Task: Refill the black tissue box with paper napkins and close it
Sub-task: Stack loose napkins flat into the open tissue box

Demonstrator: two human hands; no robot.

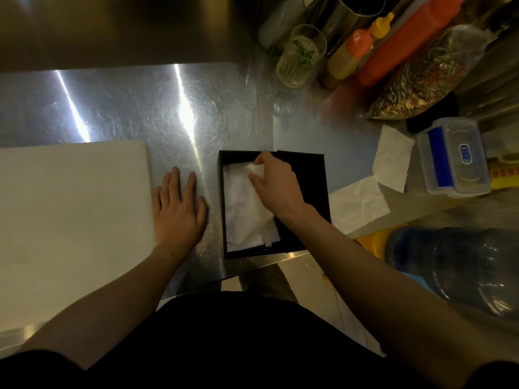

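Observation:
The black tissue box lies open on the steel counter near its front edge. White paper napkins fill its left part. My right hand is inside the box, fingers pinching the top of a napkin near the far wall. My left hand rests flat on the counter just left of the box, fingers spread, holding nothing. Two loose napkins, one beside the box and another farther right, lie on the counter. I cannot make out a separate lid.
A white cutting board covers the counter's left. At the back right stand a glass, sauce bottles and a bag of chillies. A clear plastic container sits right; a large water bottle stands below the counter edge.

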